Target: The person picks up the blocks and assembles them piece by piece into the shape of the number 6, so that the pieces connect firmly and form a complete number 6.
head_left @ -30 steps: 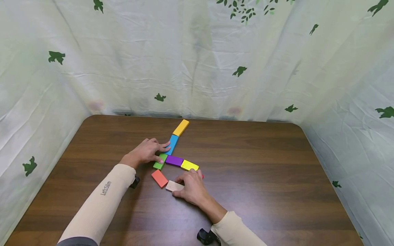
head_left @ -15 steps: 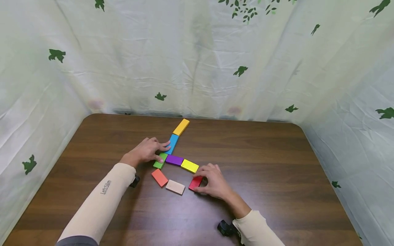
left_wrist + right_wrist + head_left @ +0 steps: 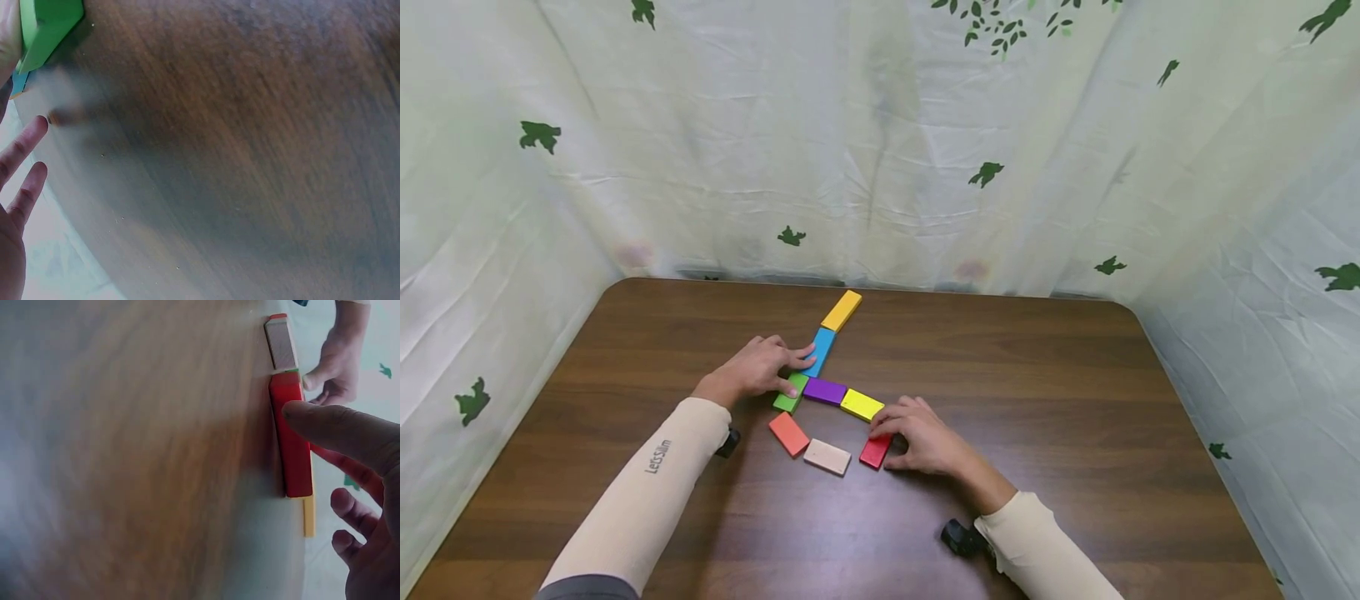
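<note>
My left hand (image 3: 756,367) rests over the line of wooden blocks, fingertips on the blue block (image 3: 825,342) and thumb on the green block (image 3: 785,404). In the left wrist view, that green block (image 3: 53,25) is at the top left, near spread fingers. Around the red block (image 3: 874,452) curl the thumb and fingers of my right hand (image 3: 931,443). Seen from the right wrist, the thumb lies across the red block's face (image 3: 294,462) with a finger behind it. Just left of it lies the pale block (image 3: 827,457), then the coral block (image 3: 788,435).
An orange block (image 3: 841,311) extends the line beyond the blue one. A purple block (image 3: 825,392) and a yellow block (image 3: 861,405) branch rightward from the green block. The brown table (image 3: 1037,392) meets a white, leaf-printed curtain (image 3: 895,192) behind.
My right hand has left the pale block and moved right to the red block. Since half a second ago its thumb has slid slightly right along it. The left hand stays put.
</note>
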Tool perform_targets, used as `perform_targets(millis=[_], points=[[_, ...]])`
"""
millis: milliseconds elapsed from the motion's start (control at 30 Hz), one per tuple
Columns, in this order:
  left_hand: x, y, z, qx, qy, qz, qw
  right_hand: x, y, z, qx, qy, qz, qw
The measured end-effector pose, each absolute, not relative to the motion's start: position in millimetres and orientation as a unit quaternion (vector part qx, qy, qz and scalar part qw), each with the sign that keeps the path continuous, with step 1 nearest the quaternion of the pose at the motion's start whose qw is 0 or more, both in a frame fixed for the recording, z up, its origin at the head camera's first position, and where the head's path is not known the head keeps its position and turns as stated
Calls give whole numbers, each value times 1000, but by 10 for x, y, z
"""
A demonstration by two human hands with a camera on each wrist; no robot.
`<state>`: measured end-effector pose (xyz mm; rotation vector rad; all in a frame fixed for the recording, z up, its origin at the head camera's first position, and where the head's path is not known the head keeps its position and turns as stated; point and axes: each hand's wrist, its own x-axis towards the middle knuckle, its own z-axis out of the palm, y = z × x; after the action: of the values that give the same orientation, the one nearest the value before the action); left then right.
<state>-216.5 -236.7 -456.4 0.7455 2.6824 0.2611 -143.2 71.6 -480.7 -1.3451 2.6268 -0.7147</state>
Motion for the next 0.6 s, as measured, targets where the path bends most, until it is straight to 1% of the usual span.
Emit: perform_targets(millis=[300,600], points=[[-2157,-2369,-4570,265,945,94,169,-1534,689,-4794,-485,846,-210,73],[-2161,-2371,-4560,260,946,92,173,-1571,643,-4806,-481,847,-212,74]])
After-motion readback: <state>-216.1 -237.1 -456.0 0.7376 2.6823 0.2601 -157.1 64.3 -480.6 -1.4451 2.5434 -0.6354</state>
